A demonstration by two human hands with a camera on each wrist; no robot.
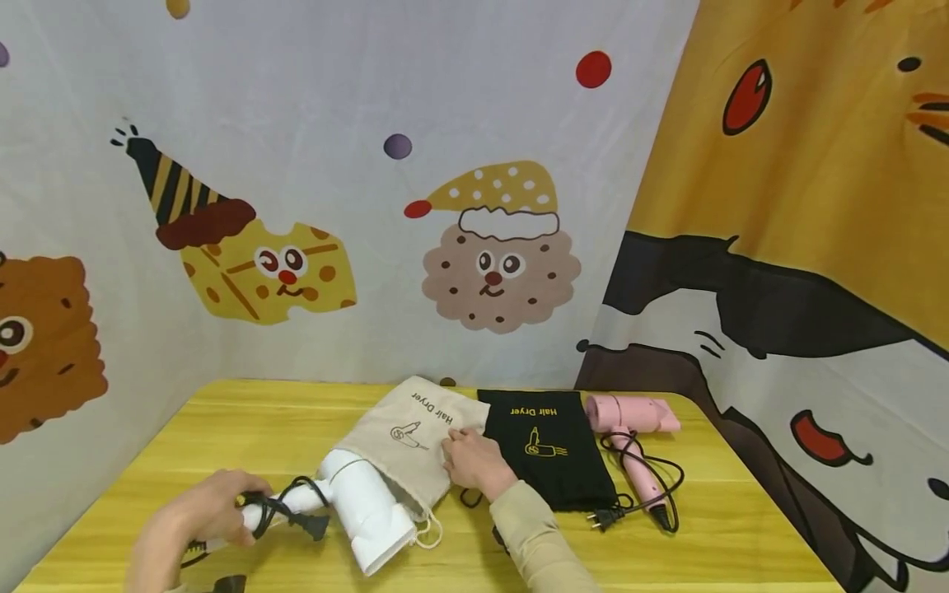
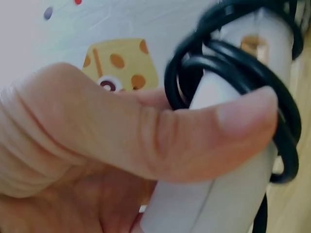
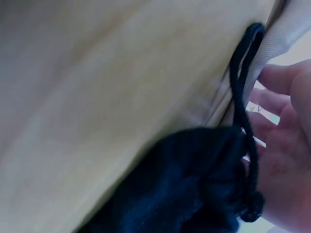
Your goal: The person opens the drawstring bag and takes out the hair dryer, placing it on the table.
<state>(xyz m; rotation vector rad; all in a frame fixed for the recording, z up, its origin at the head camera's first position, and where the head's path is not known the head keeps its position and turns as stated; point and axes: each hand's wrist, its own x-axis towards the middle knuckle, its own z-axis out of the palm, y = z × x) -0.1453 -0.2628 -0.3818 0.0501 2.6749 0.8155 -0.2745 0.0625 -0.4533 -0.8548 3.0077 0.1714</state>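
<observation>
A white hair dryer (image 1: 371, 509) lies across the table's near left part, its barrel partly inside the mouth of a beige drawstring bag (image 1: 423, 453) printed "Hair Dryer". My left hand (image 1: 211, 506) grips the dryer's handle (image 2: 221, 194), thumb laid across it. A black cord (image 2: 286, 121) is wound round that handle, its plug hanging beside it. At the bag's right edge, my right hand (image 1: 478, 461) pinches the beige cloth. In the right wrist view its thumb and fingers (image 3: 279, 77) meet the cloth, though part of the hold is hidden.
Right of the beige bag, a black drawstring bag (image 1: 567, 478) lies flat. Beyond it rests a pink hair dryer (image 1: 633, 414) with a black cord (image 1: 670, 482) looped round its handle. A small dark object (image 1: 230, 584) shows at the near edge. Patterned cloth (image 1: 393, 329) hangs behind the yellow table (image 1: 259, 403).
</observation>
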